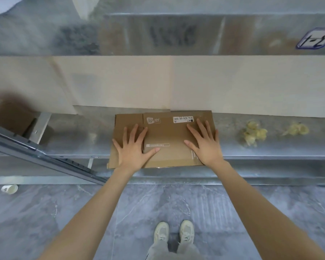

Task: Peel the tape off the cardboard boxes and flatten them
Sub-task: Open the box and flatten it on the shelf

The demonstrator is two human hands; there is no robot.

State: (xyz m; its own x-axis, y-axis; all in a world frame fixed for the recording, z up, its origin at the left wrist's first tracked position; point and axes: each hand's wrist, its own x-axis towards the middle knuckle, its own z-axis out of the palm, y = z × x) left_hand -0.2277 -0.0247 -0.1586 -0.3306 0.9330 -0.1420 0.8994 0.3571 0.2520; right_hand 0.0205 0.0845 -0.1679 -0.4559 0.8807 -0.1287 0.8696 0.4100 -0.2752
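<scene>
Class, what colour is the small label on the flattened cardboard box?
White with dark print. The label on the cardboard box shows best in the head view.

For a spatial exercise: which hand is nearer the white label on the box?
Right. The right hand rests just below the white label; the left hand presses the box farther left.

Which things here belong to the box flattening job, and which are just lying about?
Job: cardboard box, left hand, right hand, yellowish wads (probably peeled tape).
Lying about: cup on the floor, metal rail.
</scene>
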